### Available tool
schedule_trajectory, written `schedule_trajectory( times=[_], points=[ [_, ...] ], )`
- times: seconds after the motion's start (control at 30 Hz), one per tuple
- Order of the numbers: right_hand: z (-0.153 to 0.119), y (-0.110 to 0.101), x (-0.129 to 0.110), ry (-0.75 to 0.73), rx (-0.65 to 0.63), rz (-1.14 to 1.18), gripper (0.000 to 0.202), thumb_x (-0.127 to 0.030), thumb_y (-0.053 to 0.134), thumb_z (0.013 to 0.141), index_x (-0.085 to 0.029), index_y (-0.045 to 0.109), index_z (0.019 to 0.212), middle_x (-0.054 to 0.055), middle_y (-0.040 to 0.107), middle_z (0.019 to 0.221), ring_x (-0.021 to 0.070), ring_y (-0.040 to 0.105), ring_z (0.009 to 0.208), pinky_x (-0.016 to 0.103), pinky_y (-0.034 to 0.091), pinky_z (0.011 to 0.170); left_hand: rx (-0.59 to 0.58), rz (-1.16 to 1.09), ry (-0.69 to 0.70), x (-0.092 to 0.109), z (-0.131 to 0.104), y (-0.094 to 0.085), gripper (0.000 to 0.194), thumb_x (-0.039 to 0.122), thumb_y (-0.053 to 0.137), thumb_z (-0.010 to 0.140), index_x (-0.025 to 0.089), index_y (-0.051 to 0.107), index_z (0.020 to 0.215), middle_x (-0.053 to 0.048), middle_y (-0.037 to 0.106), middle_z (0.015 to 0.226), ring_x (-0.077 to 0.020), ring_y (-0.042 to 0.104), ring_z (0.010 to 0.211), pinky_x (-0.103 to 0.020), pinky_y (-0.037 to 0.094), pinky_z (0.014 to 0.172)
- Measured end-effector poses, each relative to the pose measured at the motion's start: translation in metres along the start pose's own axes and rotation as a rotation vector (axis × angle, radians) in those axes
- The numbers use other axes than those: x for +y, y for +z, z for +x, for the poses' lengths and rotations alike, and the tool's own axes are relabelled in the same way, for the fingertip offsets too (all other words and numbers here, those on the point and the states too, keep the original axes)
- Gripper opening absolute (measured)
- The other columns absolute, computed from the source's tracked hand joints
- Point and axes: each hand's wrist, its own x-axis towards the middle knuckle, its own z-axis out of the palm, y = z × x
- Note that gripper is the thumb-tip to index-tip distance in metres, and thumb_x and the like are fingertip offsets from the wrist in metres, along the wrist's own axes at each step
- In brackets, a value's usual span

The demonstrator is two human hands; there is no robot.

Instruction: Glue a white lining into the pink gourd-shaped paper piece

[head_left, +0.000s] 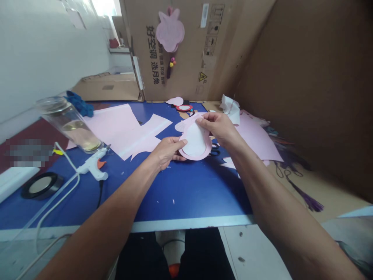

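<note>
Between my two hands, above the blue tabletop, is a pink paper cutout (205, 149) with a rounded outline and a smaller white panel (194, 139) on its face. My left hand (170, 149) pinches its lower left edge, thumb on the front. At the upper right edge, my right hand (216, 123) grips it between thumb and fingers. Behind the cutout, black scissor handles (215, 149) show in part beside its right edge; the rest is hidden. Pink paper sheets (112, 126) with cut edges lie left of my left hand.
A white glue gun (93, 165) with its cord, a glass jar (77, 128) and a black tape roll (42, 186) are on the left. More pink paper (253, 136) and a purple tassel (309, 199) lie right. Cardboard walls (186, 70) stand behind, with a pink ornament (170, 32) hanging.
</note>
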Motion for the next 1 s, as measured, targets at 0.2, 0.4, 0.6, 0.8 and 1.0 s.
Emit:
schedule_trajectory(
  times=[0.2, 0.4, 0.6, 0.8, 1.0],
  points=[
    [0.001, 0.000, -0.001, -0.017, -0.012, -0.017, 0.033, -0.050, 0.087, 0.075, -0.020, 0.074, 0.080, 0.002, 0.069, 0.074, 0.0152, 0.056, 0.066, 0.029, 0.042, 0.060, 0.019, 0.016, -0.018, 0.001, -0.001, 0.001, 0.008, 0.018, 0.076, 0.097, 0.012, 0.081, 0.095, -0.008, 0.079, 0.077, -0.0130, 0.070, 0.060, -0.025, 0.061, 0.059],
    [-0.003, 0.001, -0.009, -0.011, -0.078, -0.009, 0.034, -0.050, 0.088, 0.074, -0.020, 0.075, 0.080, 0.002, 0.070, 0.074, 0.0151, 0.055, 0.065, 0.029, 0.042, 0.060, -0.031, -0.018, 0.056, -0.005, 0.002, -0.003, 0.016, 0.024, 0.086, 0.088, 0.014, 0.082, 0.101, -0.008, 0.081, 0.086, -0.0172, 0.075, 0.070, -0.030, 0.063, 0.067],
    [-0.011, 0.010, -0.012, -0.002, -0.147, -0.025, 0.034, -0.052, 0.087, 0.077, -0.020, 0.077, 0.087, 0.004, 0.075, 0.083, 0.0183, 0.062, 0.073, 0.031, 0.049, 0.065, -0.078, -0.162, 0.228, -0.010, 0.008, -0.006, 0.037, 0.038, 0.095, 0.079, 0.014, 0.084, 0.105, -0.011, 0.084, 0.098, -0.0196, 0.077, 0.082, -0.031, 0.060, 0.079],
    [-0.015, 0.019, -0.014, -0.009, -0.222, -0.063, 0.035, -0.053, 0.086, 0.080, -0.020, 0.075, 0.086, 0.003, 0.073, 0.081, 0.0175, 0.061, 0.071, 0.030, 0.047, 0.063, -0.029, -0.149, 0.289, -0.012, 0.011, -0.008, 0.029, 0.039, 0.093, 0.079, 0.014, 0.083, 0.092, -0.008, 0.082, 0.091, -0.0175, 0.072, 0.078, -0.032, 0.057, 0.078],
    [-0.016, 0.021, -0.015, 0.004, -0.244, -0.054, 0.036, -0.053, 0.084, 0.080, -0.019, 0.075, 0.086, 0.002, 0.070, 0.078, 0.0155, 0.058, 0.069, 0.029, 0.043, 0.062, 0.030, -0.099, 0.301, -0.014, 0.012, -0.008, 0.020, 0.033, 0.088, 0.083, 0.014, 0.082, 0.086, -0.008, 0.080, 0.087, -0.0171, 0.070, 0.074, -0.032, 0.056, 0.074]
  ],
)
